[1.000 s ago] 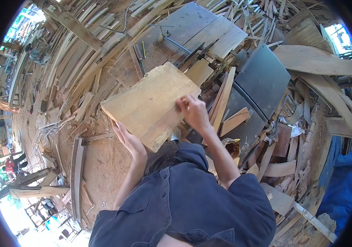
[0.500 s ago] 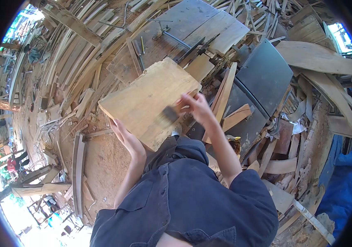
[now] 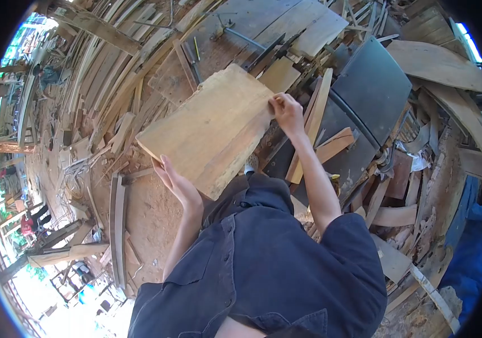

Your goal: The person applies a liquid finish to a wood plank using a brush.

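Note:
A thick, pale wooden board [image 3: 210, 129] with rough, live edges is held tilted in front of my body. My left hand [image 3: 176, 183] grips its lower left edge, with some fingers out of sight beneath it. My right hand [image 3: 288, 115] is at the board's right edge, fingers curled closed against the corner. The brush that this hand held a moment ago is hidden behind the hand or the board's edge.
A dark metal panel [image 3: 370, 90] and a long wooden strip [image 3: 311, 129] lie to the right. Behind the board is a wooden worktop [image 3: 269, 22] with a clamp bar [image 3: 245, 38]. Scrap planks [image 3: 111, 73] are piled left; a blue tarp [image 3: 475, 253] hangs at right.
My right hand has moved up and right, from over the board's face to its right edge, and the brush has gone out of view. My left hand keeps its hold.

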The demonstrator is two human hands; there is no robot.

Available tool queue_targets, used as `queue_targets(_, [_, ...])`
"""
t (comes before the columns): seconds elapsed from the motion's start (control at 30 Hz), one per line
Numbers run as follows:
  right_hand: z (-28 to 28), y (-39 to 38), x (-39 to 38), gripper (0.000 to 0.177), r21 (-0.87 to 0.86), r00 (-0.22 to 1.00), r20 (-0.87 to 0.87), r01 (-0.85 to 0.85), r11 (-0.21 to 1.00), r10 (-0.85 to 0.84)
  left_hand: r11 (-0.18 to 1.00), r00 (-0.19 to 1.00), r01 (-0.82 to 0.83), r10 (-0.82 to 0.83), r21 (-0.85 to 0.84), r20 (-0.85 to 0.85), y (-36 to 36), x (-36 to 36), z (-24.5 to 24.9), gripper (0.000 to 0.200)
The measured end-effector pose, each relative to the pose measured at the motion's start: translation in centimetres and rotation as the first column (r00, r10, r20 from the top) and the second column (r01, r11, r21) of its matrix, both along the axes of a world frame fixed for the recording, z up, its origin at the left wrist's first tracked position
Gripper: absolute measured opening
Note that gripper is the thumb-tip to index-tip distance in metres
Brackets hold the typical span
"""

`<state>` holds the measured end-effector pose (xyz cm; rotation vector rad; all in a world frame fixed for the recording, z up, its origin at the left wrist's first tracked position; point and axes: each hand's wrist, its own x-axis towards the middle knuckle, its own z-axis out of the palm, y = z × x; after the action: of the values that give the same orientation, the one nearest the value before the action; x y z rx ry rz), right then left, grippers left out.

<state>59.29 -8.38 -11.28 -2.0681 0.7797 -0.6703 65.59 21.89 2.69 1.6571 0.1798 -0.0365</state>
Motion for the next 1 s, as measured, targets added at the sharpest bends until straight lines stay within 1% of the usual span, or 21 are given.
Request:
queue_targets(0.03, [1.9, 2.4, -0.5, 0.012, -0.064, 0.997, -0.002, -0.079, 0.995, 0.079, 1.0, 1.0, -0.005, 0.005, 0.022, 0.007, 0.1, 0.0, -0.2, 0.07])
queue_targets(0.1, [6.8, 6.0, -1.7, 0.01, -0.058, 0.986, 0.004, -0.168, 0.984, 0.168, 0.997, 1.0, -0.021, 0.021, 0.068, 0.005, 0.3, 0.0, -0.4, 0.07])
queue_targets(0.17, [10.6, 8.7, -3.5, 0.01, 0.032, 0.971, 0.009, -0.24, 0.97, 0.24, 0.999, 0.999, -0.048, 0.048, 0.003, -0.01, 0.3, -0.1, -0.6, 0.068])
queue_targets(0.2, [11.9, 9.6, -4.3, 0.01, 0.099, 0.953, 0.022, -0.303, 0.948, 0.302, 0.998, 0.998, -0.052, 0.052, 0.021, -0.017, 0.8, 0.0, -1.0, 0.068])
queue_targets(0.23, [12.7, 10.2, -5.0, 0.01, 0.118, 0.952, 0.02, -0.305, 0.945, 0.305, 0.999, 0.999, -0.031, 0.032, 0.024, -0.014, 1.3, 0.1, -1.5, 0.067])
queue_targets(0.3, [13.7, 10.7, -6.6, 0.012, 0.259, 0.955, 0.258, -0.214, 0.942, 0.146, 0.999, 1.0, -0.014, 0.015, 0.041, -0.021, 1.8, 0.1, -2.2, 0.066])
queue_targets(0.37, [13.7, 10.1, -8.9, 0.015, 0.347, 0.902, 0.421, -0.063, 0.936, -0.095, 0.999, 0.999, -0.036, 0.036, -0.005, -0.021, 1.9, 0.1, -2.7, 0.065])
queue_targets(0.43, [13.0, 7.9, -14.2, 0.017, 0.286, 0.88, 0.29, 0.295, 0.912, -0.375, 0.999, 0.999, -0.037, 0.037, -0.023, -0.027, 2.2, 0.1, -3.1, 0.065])
queue_targets(0.5, [15.3, 6.2, -17.4, 0.022, 0.478, 0.772, 0.345, 0.345, 0.808, -0.534, 0.998, 0.999, -0.036, 0.035, -0.049, -0.029, 2.2, 0.0, -3.0, 0.065])
queue_targets(0.57, [14.6, 4.2, -22.1, 0.03, 0.352, 0.667, 0.027, 0.69, 0.632, -0.744, 0.999, 0.999, -0.038, 0.038, 0.039, 0.003, 2.0, 0.0, -2.7, 0.065])
queue_targets(0.6, [13.5, 3.7, -23.9, 0.03, 0.352, 0.668, 0.025, 0.69, 0.632, -0.744, 0.998, 0.999, -0.039, 0.039, 0.04, 0.001, 2.5, 0.2, -3.4, 0.065])
queue_targets(0.63, [11.9, 3.8, -25.6, 0.035, 0.093, 0.687, -0.11, 0.727, 0.681, -0.718, 1.0, 1.0, -0.014, 0.014, -0.016, 0.003, 3.4, 0.4, -4.4, 0.065])
queue_targets(0.67, [11.1, 4.0, -26.7, 0.041, -0.17, 0.664, -0.246, 0.687, 0.706, -0.706, 0.997, 1.0, 0.012, -0.012, -0.074, 0.005, 3.8, 0.5, -5.0, 0.065])
queue_targets(0.7, [11.2, 4.6, -27.1, 0.049, -0.207, 0.62, -0.461, 0.621, 0.756, -0.635, 0.997, 1.0, 0.014, -0.014, -0.079, 0.005, 3.7, 0.5, -4.9, 0.065])
queue_targets(0.73, [10.6, 5.4, -27.4, 0.049, -0.213, 0.617, -0.457, 0.623, 0.753, -0.64, 0.986, 1.0, 0.018, -0.022, -0.168, -0.021, 3.4, 0.4, -4.6, 0.064])
queue_targets(0.77, [9.3, 6.4, -27.9, 0.06, -0.208, 0.572, -0.564, 0.599, 0.773, -0.596, 0.966, 0.998, 0.021, -0.034, -0.258, -0.046, 3.1, 0.3, -4.3, 0.064])
queue_targets(0.8, [8.1, 7.3, -28.4, 0.073, -0.202, 0.515, -0.66, 0.579, 0.79, -0.547, 0.962, 0.998, 0.028, -0.042, -0.271, -0.047, 3.0, 0.2, -4.1, 0.064])
queue_targets(0.83, [7.1, 8.0, -28.7, 0.073, -0.214, 0.51, -0.649, 0.59, 0.779, -0.565, 0.954, 0.998, 0.009, -0.029, -0.3, -0.062, 2.8, 0.2, -3.9, 0.062])
queue_targets(0.9, [5.6, 9.3, -29.1, 0.101, -0.139, 0.505, -0.716, 0.574, 0.807, -0.482, 0.937, 0.996, 0.014, -0.042, -0.348, -0.073, 1.9, 0.1, -3.0, 0.061])
queue_targets(0.93, [5.4, 9.7, -29.1, 0.101, -0.151, 0.495, -0.708, 0.59, 0.793, -0.503, 0.943, 0.995, -0.011, -0.024, -0.333, -0.101, 1.4, -0.1, -2.2, 0.061])
queue_targets(1.0, [5.0, 10.1, -28.7, 0.113, -0.032, 0.53, -0.747, 0.576, 0.817, -0.402, 0.944, 0.992, -0.016, -0.027, -0.331, -0.123, 1.0, -0.4, -1.6, 0.062])
